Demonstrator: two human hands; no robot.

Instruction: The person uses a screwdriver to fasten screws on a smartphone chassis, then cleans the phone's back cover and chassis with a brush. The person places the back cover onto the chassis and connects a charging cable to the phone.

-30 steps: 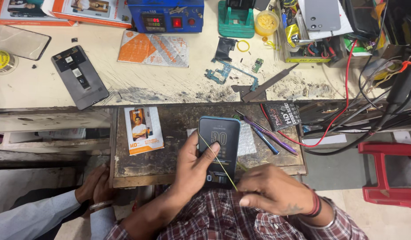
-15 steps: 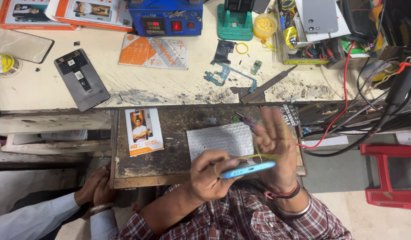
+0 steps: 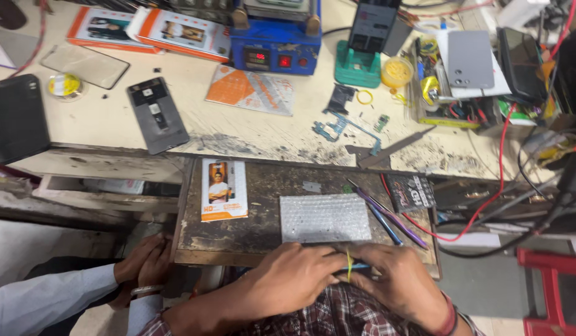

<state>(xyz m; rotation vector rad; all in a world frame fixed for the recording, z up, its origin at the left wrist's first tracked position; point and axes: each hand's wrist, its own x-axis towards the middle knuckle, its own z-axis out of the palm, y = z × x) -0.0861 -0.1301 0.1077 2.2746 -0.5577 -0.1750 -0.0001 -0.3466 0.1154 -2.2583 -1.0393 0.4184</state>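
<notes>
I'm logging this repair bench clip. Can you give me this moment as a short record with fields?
left hand: grips the phone edge-on
right hand: on the phone's other end
yellow strand: crosses the phone between the hands
bubble wrap: flat on the wooden board, beyond the hands
purple tools: right of the wrap
other person's hands: clasped, lower left

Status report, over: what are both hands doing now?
Left hand and right hand both closed on thin blue phone, held edge-on at near edge of wooden board. Yellow wire crosses the phone. Bubble-wrap sheet just beyond, untouched.
</notes>
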